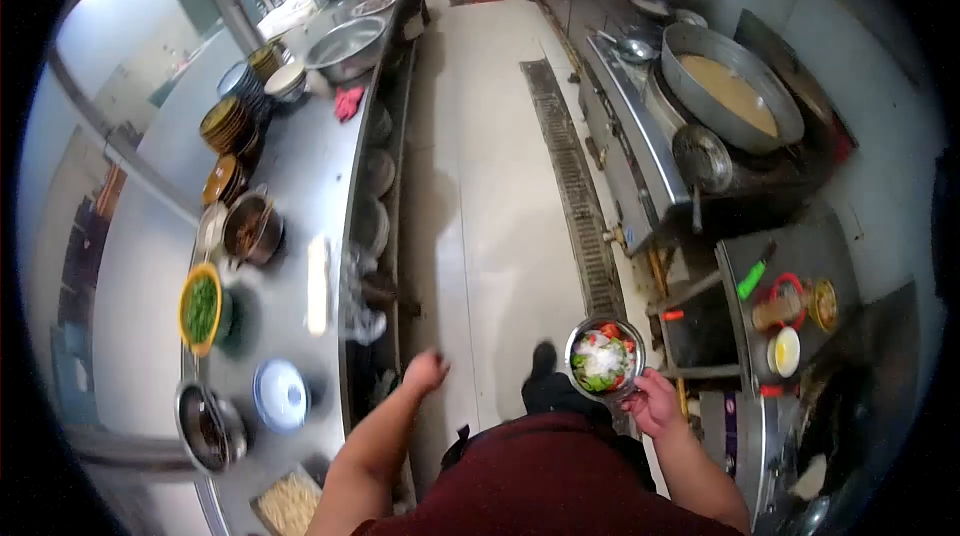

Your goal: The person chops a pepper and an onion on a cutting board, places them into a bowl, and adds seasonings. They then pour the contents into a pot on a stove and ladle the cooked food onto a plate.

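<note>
The long steel desk (335,166) is cut off at its near end, and the dishes (372,226) on the shelf beneath it are shadowed and partly hidden. Across the walkway (490,156) from the desk, a huge pan (700,40) holds brownish liquid (728,94). On the desk's far half sits a wide basin (340,48). At its near end, a tray of pale strips (288,503) is cropped below, and a pot (237,422) has dark contents too murky to identify. Also across the walkway from the desk, a metal bowl (572,364) carries green and red chunks under a white heap (605,360). The right hand (655,403) grips its rim, some fingers hidden underneath. The left hand (427,372), near the desk's edge, is blurred; I cannot tell whether it is wide or narrow.
</note>
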A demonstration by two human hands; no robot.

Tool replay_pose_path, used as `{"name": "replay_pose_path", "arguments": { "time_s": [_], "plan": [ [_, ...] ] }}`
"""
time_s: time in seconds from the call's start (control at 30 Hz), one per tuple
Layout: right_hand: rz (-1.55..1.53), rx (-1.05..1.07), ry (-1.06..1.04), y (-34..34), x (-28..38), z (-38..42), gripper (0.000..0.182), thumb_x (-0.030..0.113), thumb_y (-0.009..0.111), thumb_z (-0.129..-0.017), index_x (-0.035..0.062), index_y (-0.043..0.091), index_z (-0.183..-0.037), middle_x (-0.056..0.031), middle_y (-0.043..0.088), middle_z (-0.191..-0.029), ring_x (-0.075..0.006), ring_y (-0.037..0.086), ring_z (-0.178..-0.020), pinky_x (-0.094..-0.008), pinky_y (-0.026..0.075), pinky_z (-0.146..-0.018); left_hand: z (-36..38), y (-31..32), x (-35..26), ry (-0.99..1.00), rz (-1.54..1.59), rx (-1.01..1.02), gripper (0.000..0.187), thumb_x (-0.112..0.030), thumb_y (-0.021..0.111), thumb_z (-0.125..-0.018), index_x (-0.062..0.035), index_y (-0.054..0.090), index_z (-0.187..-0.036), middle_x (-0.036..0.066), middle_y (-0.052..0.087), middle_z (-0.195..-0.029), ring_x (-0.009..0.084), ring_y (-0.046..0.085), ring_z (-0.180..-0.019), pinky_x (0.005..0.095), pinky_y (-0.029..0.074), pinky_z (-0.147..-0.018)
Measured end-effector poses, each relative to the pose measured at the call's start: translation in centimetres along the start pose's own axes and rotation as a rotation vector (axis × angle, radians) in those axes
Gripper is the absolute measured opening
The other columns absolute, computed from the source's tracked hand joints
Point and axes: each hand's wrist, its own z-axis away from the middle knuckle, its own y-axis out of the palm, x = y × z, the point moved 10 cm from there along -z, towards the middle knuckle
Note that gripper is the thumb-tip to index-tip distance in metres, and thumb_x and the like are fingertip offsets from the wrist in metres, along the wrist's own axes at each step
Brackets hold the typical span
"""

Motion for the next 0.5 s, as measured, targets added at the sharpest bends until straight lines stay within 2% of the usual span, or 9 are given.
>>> {"name": "replay_pose_path", "arguments": {
  "time_s": [0.03,0.1,0.2,0.27,0.37,0.4,0.43,0.47,0.5],
  "plan": [
    [0.002,0.02,-0.025,0.5,2.3,-3.4,0.019,0.005,0.049,-0.09,0.0013,0.053,-0.108,-0.0112,0.065,-0.094,-0.0228,0.064,-0.072,-0.0334,0.054,-0.057,-4.8,-5.1,-5.1,0.045,0.116,-0.066,0.035,-0.033,0.061,-0.084,-0.0021,0.063,-0.1,0.02,0.066,-0.099,0.0356,0.062,-0.094,0.0408,0.05,-0.084],
    [0.005,-0.004,-0.025,4.6,4.3,-11.9,0.019,0.005,0.049,-0.09,0.0012,0.053,-0.108,-0.0113,0.065,-0.094,-0.0227,0.064,-0.072,-0.0335,0.054,-0.057,-16.0,-14.0,-8.9,0.122,0.274,-0.192,0.031,-0.029,0.062,-0.085,-0.002,0.063,-0.101,0.018,0.067,-0.099,0.0324,0.064,-0.093,0.0384,0.05,-0.082],
    [0.03,0.017,0.001,9.4,11.7,-23.3,0.021,0.004,0.047,-0.091,0.0011,0.053,-0.111,-0.012,0.064,-0.097,-0.0225,0.065,-0.072,-0.0334,0.054,-0.057,-25.9,-19.3,-12.4,0.031,0.453,-0.253,0.03,-0.027,0.062,-0.084,-0.0016,0.063,-0.1,0.018,0.067,-0.097,0.0315,0.064,-0.092,0.0379,0.05,-0.082],
    [0.069,0.08,0.032,13.9,16.2,-31.0,0.022,0.004,0.048,-0.091,0.0012,0.053,-0.112,-0.0123,0.064,-0.097,-0.0224,0.065,-0.073,-0.0333,0.055,-0.058,-29.1,-18.8,-11.1,-0.06,0.378,-0.237,0.03,-0.028,0.063,-0.083,-0.0015,0.062,-0.099,0.018,0.067,-0.095,0.0324,0.064,-0.092,0.0389,0.05,-0.082],
    [0.158,0.115,0.088,22.2,21.7,-41.3,0.022,0.008,0.047,-0.092,0.0017,0.053,-0.112,-0.0131,0.065,-0.096,-0.0228,0.065,-0.073,-0.0312,0.054,-0.058,-33.4,-12.4,-2.4,-0.19,0.092,0.171,0.043,-0.04,0.065,-0.076,-0.0029,0.062,-0.097,0.022,0.065,-0.094,0.0375,0.062,-0.094,0.0446,0.049,-0.081],
    [0.153,0.122,0.109,23.6,24.3,-44.3,0.019,0.008,0.047,-0.092,0.0023,0.053,-0.109,-0.0132,0.065,-0.094,-0.0224,0.065,-0.072,-0.0316,0.054,-0.059,-33.4,-9.8,-1.0,-0.141,-0.004,0.268,0.035,-0.033,0.066,-0.073,-0.0031,0.063,-0.092,0.021,0.065,-0.09,0.0369,0.062,-0.088,0.0447,0.05,-0.078],
    [0.152,0.131,0.131,26.7,25.0,-48.5,0.016,0.007,0.047,-0.092,0.0028,0.053,-0.106,-0.0134,0.065,-0.093,-0.0221,0.065,-0.072,-0.032,0.054,-0.059,-35.1,-1.3,5.3,0.309,-0.381,0.557,0.027,-0.023,0.066,-0.067,-0.0058,0.066,-0.087,0.019,0.065,-0.082,0.0367,0.063,-0.082,0.0432,0.051,-0.072],
    [0.171,0.167,0.153,29.5,26.4,-52.2,0.009,0.007,0.048,-0.092,0.0047,0.053,-0.099,-0.0131,0.065,-0.091,-0.0218,0.065,-0.071,-0.033,0.055,-0.06,-35.7,-1.6,11.4,-0.036,-0.2,0.783,0.022,-0.026,0.061,-0.084,-0.0059,0.067,-0.092,0.016,0.067,-0.086,0.0307,0.064,-0.075,0.0446,0.05,-0.064],
    [0.157,0.157,0.126,30.6,28.0,-56.0,0.009,0.007,0.048,-0.092,0.0047,0.053,-0.099,-0.0131,0.065,-0.091,-0.0218,0.065,-0.071,-0.033,0.055,-0.06,-35.6,-2.9,13.6,-0.218,-0.133,0.832,0.021,-0.025,0.061,-0.083,-0.0061,0.067,-0.09,0.015,0.066,-0.086,0.0306,0.064,-0.074,0.0443,0.05,-0.063]
  ]
}}
